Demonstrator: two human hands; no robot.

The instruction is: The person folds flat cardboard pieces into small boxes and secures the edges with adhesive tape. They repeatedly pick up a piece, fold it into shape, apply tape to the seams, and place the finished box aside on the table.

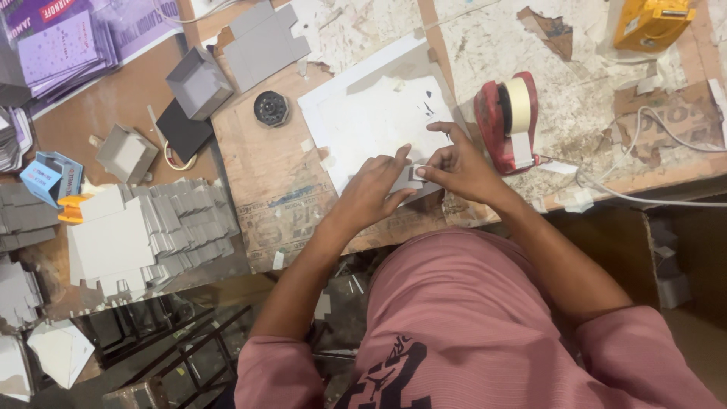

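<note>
The small grey card piece (411, 177) lies at the near edge of the white sheet (363, 121), near the middle of the surface (265, 163), pinched between both hands. The left hand (372, 189) comes in from the near left with its fingers (400, 155) extended and pressed together onto the left part of the piece. The right hand (457, 165) meets it from the right, thumb and forefinger clamped on the right end, where a pale strip, possibly tape, shows.

The piece is judged light, thin and moderately stiff. It should crease cleanly along a fold but would crumple or tear under a hard squeeze. The best hold is at its edges and corners, with flat finger pressure across the face.

Just right of the hands stands a red tape dispenser (506, 121) carrying a pale roll. Far left of the sheet lie a round black disc (271, 108), a folded grey box (198, 82) and flat grey blanks (261, 42). At the near left, a fanned stack of grey die-cut blanks (151, 227) covers the surface. A yellow tool (651, 23) sits at the far right, and a white cable (651, 198) runs along the right edge.
</note>
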